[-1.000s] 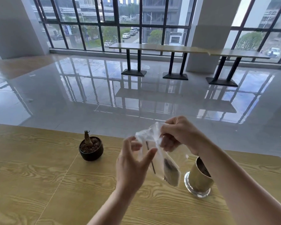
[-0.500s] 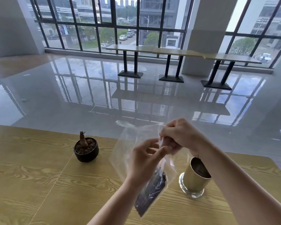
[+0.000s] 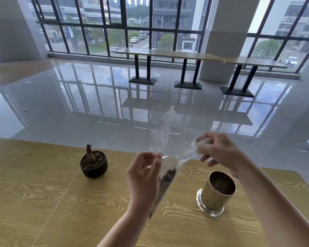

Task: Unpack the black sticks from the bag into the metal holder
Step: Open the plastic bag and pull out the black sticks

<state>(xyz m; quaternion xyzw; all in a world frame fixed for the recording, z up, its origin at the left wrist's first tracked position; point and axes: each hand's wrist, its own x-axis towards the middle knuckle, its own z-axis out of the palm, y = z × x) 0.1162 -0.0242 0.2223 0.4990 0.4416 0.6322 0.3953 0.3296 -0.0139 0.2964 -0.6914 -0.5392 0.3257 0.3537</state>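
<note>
Your left hand point(image 3: 143, 177) pinches clear bag point(image 3: 165, 134); black sticks point(image 3: 167, 177) hang inside, just below pinch. Under your right wrist, metal holder point(image 3: 216, 193) upright. Your right hand point(image 3: 219, 152) clamps bag's other edge. Beyond, left of pinch, potted plant point(image 3: 94, 164).

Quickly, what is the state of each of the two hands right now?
Left hand: closed, pinching one side of the clear bag.
Right hand: closed, gripping the other side of the same bag.
</note>
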